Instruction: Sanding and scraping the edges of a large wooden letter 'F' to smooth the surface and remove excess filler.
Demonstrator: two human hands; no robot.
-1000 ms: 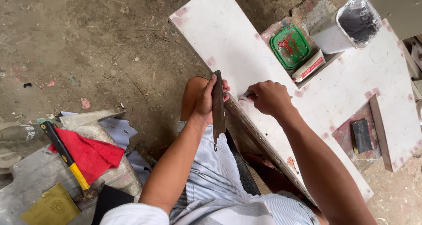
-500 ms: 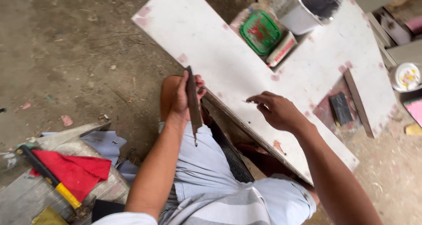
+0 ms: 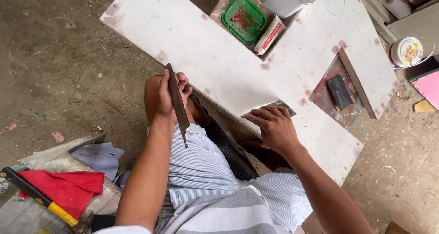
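left hand point(image 3: 167, 97) holds blade point(image 3: 177, 101) left of board point(image 3: 206, 55) | right hand point(image 3: 273, 126) on board edge, perhaps over scraper point(image 3: 282, 107)

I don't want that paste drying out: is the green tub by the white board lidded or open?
Lidded. The green tub shows a flat green lid with red smears on top; none of its contents are visible.

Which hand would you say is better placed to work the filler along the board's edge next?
Probably the right hand: it rests on the white board by a scraper. The left hand holds a dark blade off it.
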